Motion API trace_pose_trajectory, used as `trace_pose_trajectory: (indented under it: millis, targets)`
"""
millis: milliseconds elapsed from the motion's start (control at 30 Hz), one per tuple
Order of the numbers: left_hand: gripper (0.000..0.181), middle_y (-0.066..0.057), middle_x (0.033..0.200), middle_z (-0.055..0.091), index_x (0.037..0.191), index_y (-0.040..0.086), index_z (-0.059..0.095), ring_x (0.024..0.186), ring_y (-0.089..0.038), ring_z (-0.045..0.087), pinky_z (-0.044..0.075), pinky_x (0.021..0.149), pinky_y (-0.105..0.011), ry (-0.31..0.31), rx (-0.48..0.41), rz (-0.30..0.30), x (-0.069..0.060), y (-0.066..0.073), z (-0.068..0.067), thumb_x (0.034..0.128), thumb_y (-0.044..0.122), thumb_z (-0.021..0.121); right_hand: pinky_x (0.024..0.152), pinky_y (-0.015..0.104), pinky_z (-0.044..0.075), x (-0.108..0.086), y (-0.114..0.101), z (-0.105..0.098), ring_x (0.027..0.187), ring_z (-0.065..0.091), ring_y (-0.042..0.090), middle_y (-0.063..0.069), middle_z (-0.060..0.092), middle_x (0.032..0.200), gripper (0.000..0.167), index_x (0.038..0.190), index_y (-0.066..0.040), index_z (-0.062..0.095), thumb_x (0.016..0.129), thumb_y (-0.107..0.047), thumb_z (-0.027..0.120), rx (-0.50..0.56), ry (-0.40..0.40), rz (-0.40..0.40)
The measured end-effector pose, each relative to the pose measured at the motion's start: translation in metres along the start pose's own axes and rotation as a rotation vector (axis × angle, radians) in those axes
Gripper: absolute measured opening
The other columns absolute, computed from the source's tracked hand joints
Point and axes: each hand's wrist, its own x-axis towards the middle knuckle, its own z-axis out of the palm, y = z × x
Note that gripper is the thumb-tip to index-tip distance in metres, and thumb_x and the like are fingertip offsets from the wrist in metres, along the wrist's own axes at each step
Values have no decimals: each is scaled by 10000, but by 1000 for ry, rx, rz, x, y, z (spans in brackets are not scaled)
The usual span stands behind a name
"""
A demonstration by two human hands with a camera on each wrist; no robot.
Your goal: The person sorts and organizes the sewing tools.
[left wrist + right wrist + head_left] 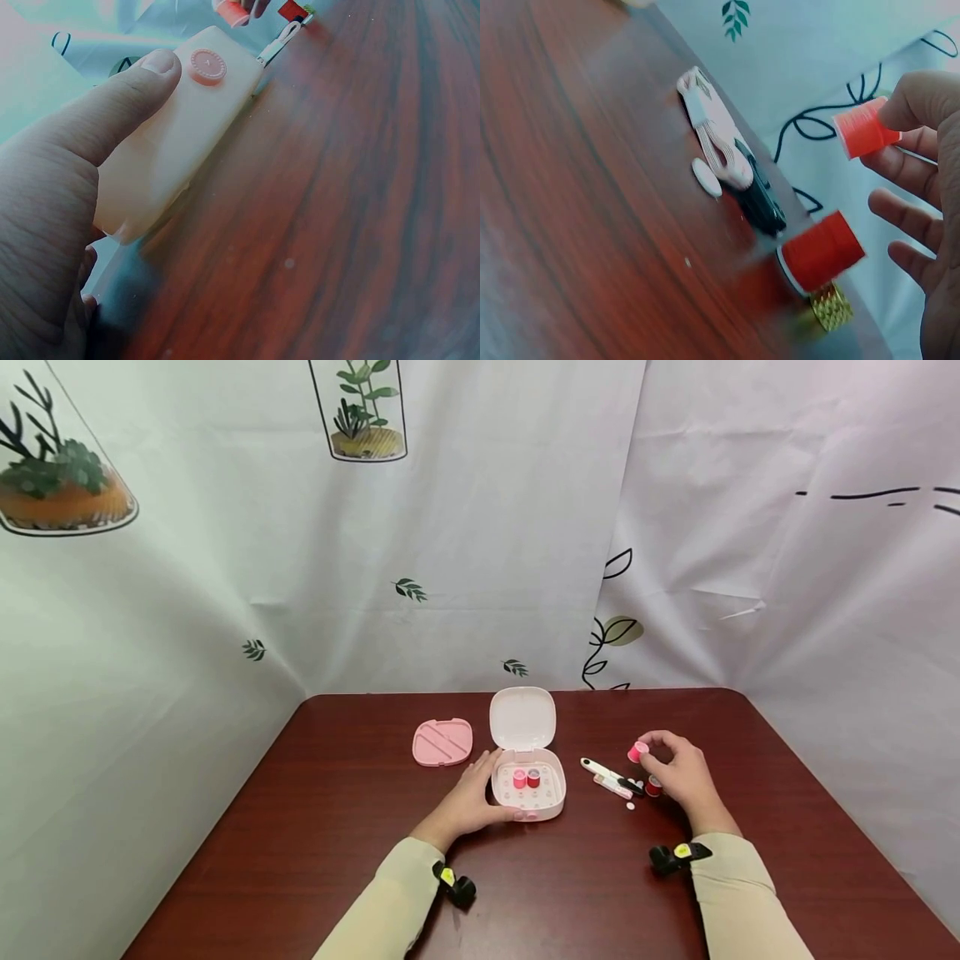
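Fingers (pixel 904 171) of your right hand (pixel 686 772) pinch a pink thread spool (pixel 638 752), raised over the table's (pixel 337 793) right side, near a red spool (pixel 653 787); your left hand (pixel 468 797) grips the box (pixel 552 811) by its near and left walls. Two spools (pixel 519 779) stand inside. The step appears to be loading pegs (pixel 548 794); the next move calls for carrying your spool left and seating it upright.

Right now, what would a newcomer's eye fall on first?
First, the open pale pink box on the dark red table, gripped by the left hand, two spools inside. Then the bright pinkish-red spool pinched in the right hand, right of the box.
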Motion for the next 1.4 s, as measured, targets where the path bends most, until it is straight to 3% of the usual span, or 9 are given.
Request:
trace_pose_trajectory:
  millis: [433, 700, 1400]
  targets:
    - [1133, -108, 1637, 294, 1598, 132, 281, 1534, -312, 170, 164, 1220, -513, -10, 13, -5, 1, -1, 0, 723, 573, 850, 859, 469, 435, 4, -29, 20, 1043, 564, 310, 110, 693, 1032, 131, 1027, -107, 709, 937, -202, 705, -16, -47, -154]
    - [1116, -108, 1637, 295, 1598, 138, 284, 1532, -324, 176, 162, 1219, -522, 0, 22, 4, 1, -2, -1, 733, 552, 855, 940, 523, 430, 3, -51, 36, 1064, 578, 305, 63, 700, 1016, 95, 975, -156, 717, 881, -158, 730, -27, -68, -226]
    - [1126, -61, 1639, 299, 1603, 160, 279, 1530, -324, 177, 179, 1213, -530, -7, 12, -10, 1, -1, 1, 727, 583, 847, 958, 509, 479, -12, -85, 72, 1062, 567, 251, 20, 677, 1044, 163, 988, -191, 723, 833, -172, 772, -56, -177, -273]
